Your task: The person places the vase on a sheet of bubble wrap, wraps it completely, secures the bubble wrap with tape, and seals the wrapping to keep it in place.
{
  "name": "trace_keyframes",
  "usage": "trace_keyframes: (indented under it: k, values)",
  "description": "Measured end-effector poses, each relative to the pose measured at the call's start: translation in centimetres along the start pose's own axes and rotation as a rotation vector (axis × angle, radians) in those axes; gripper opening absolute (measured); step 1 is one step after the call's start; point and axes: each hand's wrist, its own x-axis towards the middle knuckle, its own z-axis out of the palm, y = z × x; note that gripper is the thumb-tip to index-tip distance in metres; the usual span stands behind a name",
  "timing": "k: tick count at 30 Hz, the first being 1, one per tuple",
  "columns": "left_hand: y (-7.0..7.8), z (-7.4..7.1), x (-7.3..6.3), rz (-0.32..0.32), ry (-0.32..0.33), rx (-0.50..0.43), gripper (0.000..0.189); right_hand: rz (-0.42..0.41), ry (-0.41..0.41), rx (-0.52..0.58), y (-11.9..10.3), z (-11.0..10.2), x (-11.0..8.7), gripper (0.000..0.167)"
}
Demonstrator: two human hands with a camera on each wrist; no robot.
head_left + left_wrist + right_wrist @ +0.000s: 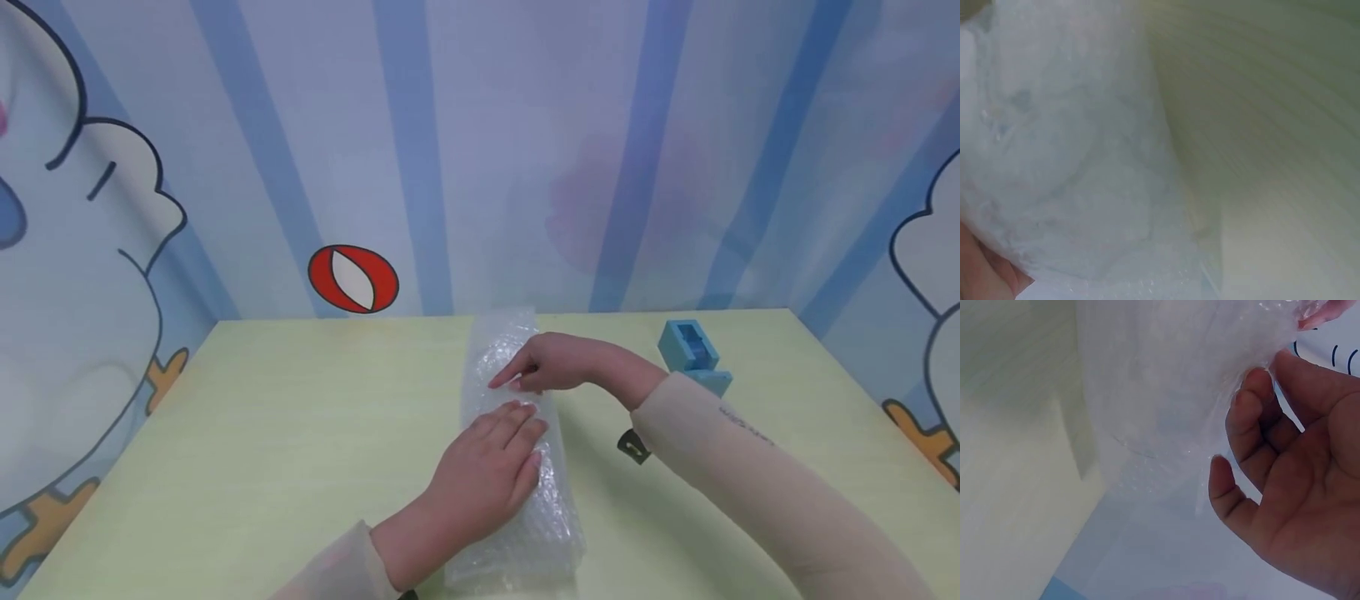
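A long strip of clear bubble wrap (517, 533) lies lengthwise on the table, from its near side to the far edge. My left hand (487, 471) rests on the middle of it, fingers extended and pointing away from me. Just beyond, my right hand (558, 362) reaches in from the right, its index finger bent down to the wrap. In the right wrist view, the right hand (1297, 462) pinches the edge of the wrap (1154, 394) between thumb and fingers, with the little finger apart. The left wrist view has the wrap (1079, 144) filling its left half, fingers (985, 269) at the lower corner.
The pale yellow table (300, 433) ends at a blue striped backdrop (510, 150) with cartoon figures. Towards the table's back right stands a light blue block-shaped object (686, 346) with a hollow, a flat blue piece (712, 382) in front of it, near the right forearm.
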Motion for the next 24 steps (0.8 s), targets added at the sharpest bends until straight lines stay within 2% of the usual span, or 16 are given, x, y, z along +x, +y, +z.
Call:
trace_keyframes:
  k: [4, 10, 14, 19, 24]
  values:
    - [0.1, 0.0, 0.0, -0.001, 0.009, 0.012, 0.037, 0.011, -0.028, 0.031, 0.0, -0.1, 0.2, 0.037]
    - [0.0, -0.4, 0.0, -0.019, -0.025, -0.015, 0.038, 0.07, -0.103, 0.091, -0.1, -0.6, 0.4, 0.039]
    - [-0.3, -0.5, -0.1, -0.045, -0.042, -0.048, 0.038, 0.047, -0.101, 0.148, 0.4, -0.3, 0.3, 0.041]
    - [-0.3, -0.3, -0.2, -0.047, -0.054, -0.081, 0.039, 0.073, -0.044, 0.284, 2.3, 0.9, -0.7, 0.045]
    - [-0.3, -0.1, -0.3, -0.06, -0.067, -0.086, 0.04, 0.087, 0.067, 0.416, 4.1, 2.1, -2.1, 0.044]
